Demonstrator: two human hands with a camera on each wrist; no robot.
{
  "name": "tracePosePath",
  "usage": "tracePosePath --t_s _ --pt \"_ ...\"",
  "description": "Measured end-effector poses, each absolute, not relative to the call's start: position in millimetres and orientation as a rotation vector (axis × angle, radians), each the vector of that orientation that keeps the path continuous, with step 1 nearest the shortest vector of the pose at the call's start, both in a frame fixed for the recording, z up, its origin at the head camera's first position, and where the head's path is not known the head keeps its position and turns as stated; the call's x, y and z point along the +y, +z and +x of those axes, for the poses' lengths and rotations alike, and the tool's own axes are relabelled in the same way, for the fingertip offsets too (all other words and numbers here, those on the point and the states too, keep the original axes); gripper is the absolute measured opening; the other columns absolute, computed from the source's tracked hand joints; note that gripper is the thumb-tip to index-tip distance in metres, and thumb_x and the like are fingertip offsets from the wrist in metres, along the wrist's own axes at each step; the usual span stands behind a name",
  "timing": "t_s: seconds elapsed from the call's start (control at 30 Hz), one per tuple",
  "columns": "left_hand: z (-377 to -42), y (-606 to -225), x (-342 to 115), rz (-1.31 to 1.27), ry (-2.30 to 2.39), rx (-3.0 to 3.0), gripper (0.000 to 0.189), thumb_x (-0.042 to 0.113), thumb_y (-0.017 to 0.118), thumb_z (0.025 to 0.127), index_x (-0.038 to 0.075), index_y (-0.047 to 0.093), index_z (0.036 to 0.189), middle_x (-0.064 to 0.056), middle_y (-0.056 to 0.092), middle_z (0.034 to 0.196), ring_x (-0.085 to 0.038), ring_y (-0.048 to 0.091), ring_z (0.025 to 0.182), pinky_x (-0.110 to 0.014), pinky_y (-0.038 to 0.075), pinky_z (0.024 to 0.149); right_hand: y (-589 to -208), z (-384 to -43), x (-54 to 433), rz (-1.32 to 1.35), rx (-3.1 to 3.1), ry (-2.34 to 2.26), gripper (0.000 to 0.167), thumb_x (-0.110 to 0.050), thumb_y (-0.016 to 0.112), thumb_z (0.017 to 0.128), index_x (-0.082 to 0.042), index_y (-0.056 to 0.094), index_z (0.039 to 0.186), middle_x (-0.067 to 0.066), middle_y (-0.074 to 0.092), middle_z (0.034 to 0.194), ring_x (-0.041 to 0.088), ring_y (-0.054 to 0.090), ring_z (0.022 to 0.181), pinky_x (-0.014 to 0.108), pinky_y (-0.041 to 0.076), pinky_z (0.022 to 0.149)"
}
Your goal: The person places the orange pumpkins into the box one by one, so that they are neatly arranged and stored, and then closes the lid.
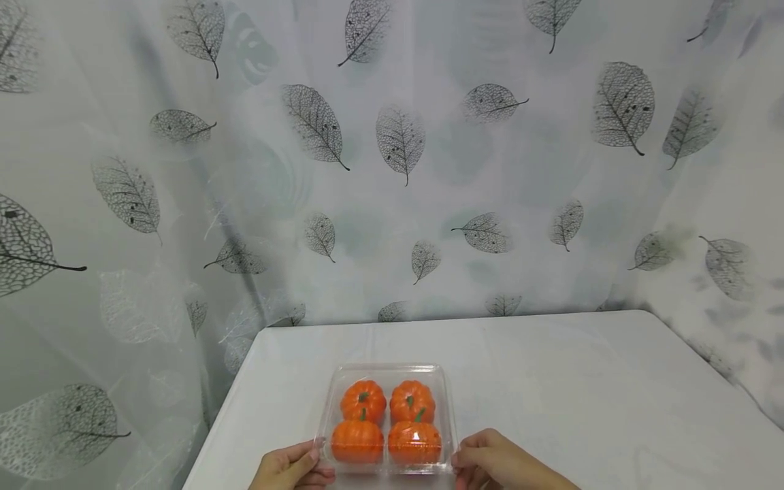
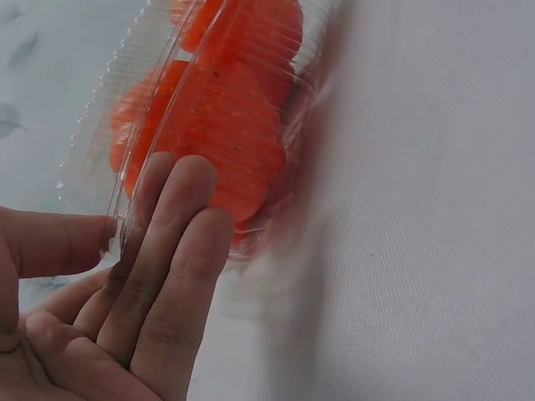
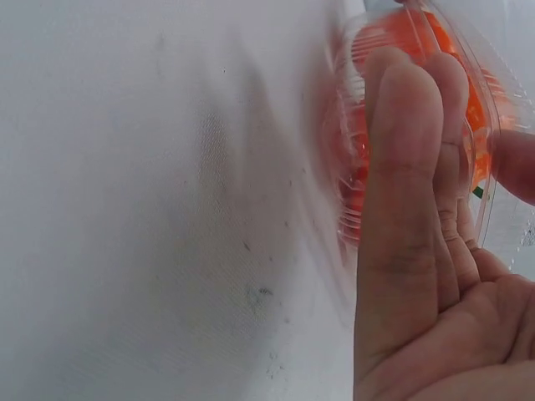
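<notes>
A clear plastic clamshell box (image 1: pixel 388 369) with its lid down holds several small orange toy pumpkins (image 1: pixel 357 442) with green stems, set out in two rows. My left hand (image 1: pixel 290 468) grips the box's near left corner. In the left wrist view the thumb (image 2: pixel 63 242) lies on the flange and the fingers (image 2: pixel 180 292) reach under the ribbed base. At the near right corner, my right hand (image 1: pixel 490 459) pinches the rim. From the right wrist, its fingers (image 3: pixel 405 167) show against the base with the thumb (image 3: pixel 514 167) across the flange.
A table with a white cover (image 1: pixel 551 381) lies under the box and stretches away to the right. Behind it and along both sides hangs a pale curtain (image 1: pixel 453 170) printed with grey leaves.
</notes>
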State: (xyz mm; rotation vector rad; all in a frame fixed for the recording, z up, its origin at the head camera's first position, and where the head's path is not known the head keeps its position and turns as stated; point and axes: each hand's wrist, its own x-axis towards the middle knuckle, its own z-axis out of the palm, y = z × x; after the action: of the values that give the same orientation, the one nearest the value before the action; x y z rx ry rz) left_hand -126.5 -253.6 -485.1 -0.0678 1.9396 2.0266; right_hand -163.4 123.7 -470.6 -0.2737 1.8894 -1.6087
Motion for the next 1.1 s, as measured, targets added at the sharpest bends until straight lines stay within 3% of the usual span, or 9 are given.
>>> tracePosePath --t_s 0.27,0.5,0.73,1.1 --pt "-128 -485 -244 -0.101 2.013 2.053 0.06 0.022 0.063 0.102 -0.026 0.045 0.133 -0.021 0.074 0.091 -0.026 0.075 0.083 -0.036 0.063 0.073 -468 -162 120 -0.186 1.927 -1.607 0.02 -0.018 0.053 0.096 -0.004 0.065 0.086 0.001 0.066 0.071 0.012 0.061 0.064 0.024 0.052 0.058" --pt "-129 -491 -242 -0.088 2.022 2.061 0.055 0.014 0.059 0.103 -0.028 0.042 0.134 -0.021 0.074 0.09 -0.025 0.075 0.082 -0.036 0.063 0.073 -473 -160 119 -0.168 1.813 -1.724 0.021 -0.016 0.053 0.096 -0.003 0.067 0.089 0.0 0.065 0.069 0.008 0.057 0.06 0.019 0.049 0.055" --pt "-126 -489 -239 -0.08 2.03 2.077 0.054 0.013 0.058 0.103 -0.028 0.041 0.134 -0.02 0.074 0.09 -0.026 0.075 0.082 -0.035 0.063 0.073 -478 -160 120 -0.214 1.843 -1.741 0.025 -0.016 0.053 0.101 0.002 0.067 0.091 0.001 0.066 0.069 0.009 0.059 0.061 0.018 0.051 0.055" --pt "-124 -490 -231 -0.142 2.038 2.155 0.053 0.012 0.058 0.103 -0.028 0.042 0.134 -0.019 0.075 0.087 -0.025 0.075 0.077 -0.033 0.063 0.068 -481 -160 119 -0.267 1.911 -1.796 0.025 -0.013 0.052 0.102 -0.003 0.063 0.083 0.0 0.063 0.064 0.009 0.058 0.057 0.019 0.053 0.053"
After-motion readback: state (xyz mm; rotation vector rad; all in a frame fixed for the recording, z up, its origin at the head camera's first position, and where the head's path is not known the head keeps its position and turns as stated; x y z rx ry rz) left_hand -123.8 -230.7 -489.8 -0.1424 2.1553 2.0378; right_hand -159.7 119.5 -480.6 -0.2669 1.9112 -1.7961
